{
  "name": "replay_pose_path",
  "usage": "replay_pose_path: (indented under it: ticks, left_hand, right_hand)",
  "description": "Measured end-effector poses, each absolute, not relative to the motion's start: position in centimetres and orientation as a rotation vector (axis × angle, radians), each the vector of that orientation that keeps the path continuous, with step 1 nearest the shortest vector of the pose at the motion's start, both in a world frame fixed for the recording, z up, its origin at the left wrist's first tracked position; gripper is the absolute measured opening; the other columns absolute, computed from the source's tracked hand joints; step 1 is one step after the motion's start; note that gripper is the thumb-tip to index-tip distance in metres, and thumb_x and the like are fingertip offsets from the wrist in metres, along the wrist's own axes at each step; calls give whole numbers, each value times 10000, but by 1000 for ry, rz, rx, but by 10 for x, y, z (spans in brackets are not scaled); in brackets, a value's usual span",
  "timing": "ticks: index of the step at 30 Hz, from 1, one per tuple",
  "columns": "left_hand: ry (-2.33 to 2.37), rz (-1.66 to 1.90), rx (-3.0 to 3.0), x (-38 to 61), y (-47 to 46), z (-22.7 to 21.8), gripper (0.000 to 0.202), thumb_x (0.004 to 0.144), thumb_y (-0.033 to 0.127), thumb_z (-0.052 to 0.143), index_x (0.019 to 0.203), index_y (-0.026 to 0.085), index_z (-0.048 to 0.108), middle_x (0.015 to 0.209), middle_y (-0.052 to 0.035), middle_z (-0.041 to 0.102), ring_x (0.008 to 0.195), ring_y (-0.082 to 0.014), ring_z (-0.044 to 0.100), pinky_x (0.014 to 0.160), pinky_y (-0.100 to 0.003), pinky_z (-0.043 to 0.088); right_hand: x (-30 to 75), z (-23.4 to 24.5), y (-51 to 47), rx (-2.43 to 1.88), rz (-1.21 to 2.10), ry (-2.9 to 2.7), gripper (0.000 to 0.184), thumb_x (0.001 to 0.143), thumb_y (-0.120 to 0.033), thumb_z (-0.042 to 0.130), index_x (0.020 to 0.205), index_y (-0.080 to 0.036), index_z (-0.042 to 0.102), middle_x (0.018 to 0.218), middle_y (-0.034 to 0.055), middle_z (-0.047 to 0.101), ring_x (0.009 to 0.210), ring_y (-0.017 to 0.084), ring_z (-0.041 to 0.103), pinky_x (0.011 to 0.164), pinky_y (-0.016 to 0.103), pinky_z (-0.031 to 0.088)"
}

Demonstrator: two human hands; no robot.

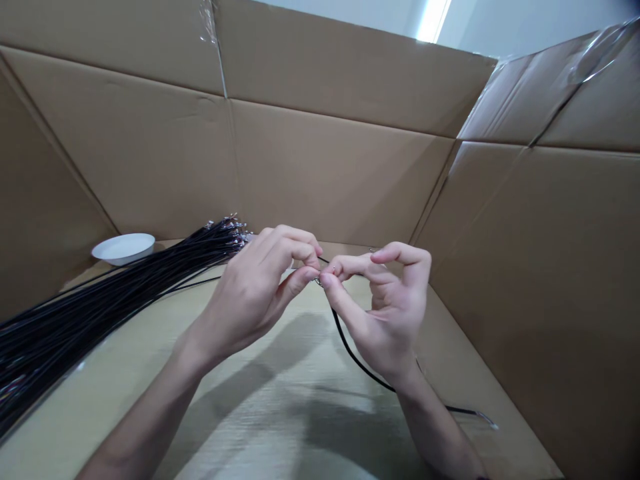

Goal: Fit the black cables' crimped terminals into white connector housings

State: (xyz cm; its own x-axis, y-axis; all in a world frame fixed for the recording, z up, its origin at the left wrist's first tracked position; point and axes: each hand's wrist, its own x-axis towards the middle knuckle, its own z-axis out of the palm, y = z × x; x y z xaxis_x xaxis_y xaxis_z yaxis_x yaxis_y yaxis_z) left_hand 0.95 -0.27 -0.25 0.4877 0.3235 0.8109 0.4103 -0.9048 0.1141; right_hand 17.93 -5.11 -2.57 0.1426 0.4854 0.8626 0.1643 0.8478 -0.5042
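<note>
Pinching fine wires at one end of a black cable (355, 357), the left hand (250, 287) and right hand (387, 313) meet at thumb and forefinger tips, right of the cable bundle (100, 307). From there the cable curves nearer the wearer, behind the right wrist, its other end farther right of the bundle. Just behind the bundle sits a white bowl (124, 248); cardboard walls (340, 173) rise beyond.

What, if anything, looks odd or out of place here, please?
Clear tape at upper right looks odd: it seems wrinkled and partly loose from the cardboard wall. No spill shows; the wire ends between the fingertips are too small to judge.
</note>
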Motion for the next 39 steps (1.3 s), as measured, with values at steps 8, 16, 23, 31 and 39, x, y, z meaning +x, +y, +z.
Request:
replay_pose_path:
  ticks: [8, 16, 23, 31, 39]
  left_hand:
    - [-614, -1902, -3175, 5, 8, -1, 136, 888, 287, 812, 1017, 276, 768, 956, 19, 755, 890, -69, 712, 804, -135, 587]
    - [-616, -2211, -3243, 17, 15, -6, 123, 812, 319, 890, 769, 221, 829, 779, -37, 776, 757, -99, 733, 663, -131, 606]
    - [-522, -2387, -3325, 27, 18, -10, 121, 783, 281, 917, 723, 227, 826, 753, -25, 774, 736, -81, 738, 659, -106, 624]
    - [-502, -2329, -3254, 26, 19, -13, 65, 809, 258, 895, 784, 263, 835, 713, -1, 763, 738, -70, 725, 655, -98, 599]
    - [-515, -2388, -3224, 28, 20, -12, 117, 773, 300, 923, 743, 234, 832, 713, -30, 766, 701, -89, 727, 627, -115, 610]
  right_hand:
    - [185, -21, -60, -650, 419, -1395, 486, 861, 11, 687, 1046, -266, 332, 807, -75, 672, 758, 98, 669, 792, 291, 600]
    - [190, -23, -75, -838, 152, -1520, 452, 848, -31, 707, 1090, -269, 409, 850, -71, 654, 787, 69, 704, 801, 179, 626]
    - [191, -24, -74, -894, -22, -1550, 403, 864, -81, 694, 1093, -263, 417, 886, -31, 640, 796, 89, 728, 816, 185, 652]
    - [192, -22, -75, -931, -3, -1563, 421, 852, -75, 699, 1073, -271, 399, 868, -29, 645, 770, 121, 735, 728, 226, 659]
    - [194, -21, -75, -907, -7, -1597, 441, 845, -63, 709, 1066, -271, 389, 889, -44, 642, 787, 83, 726, 783, 162, 640]
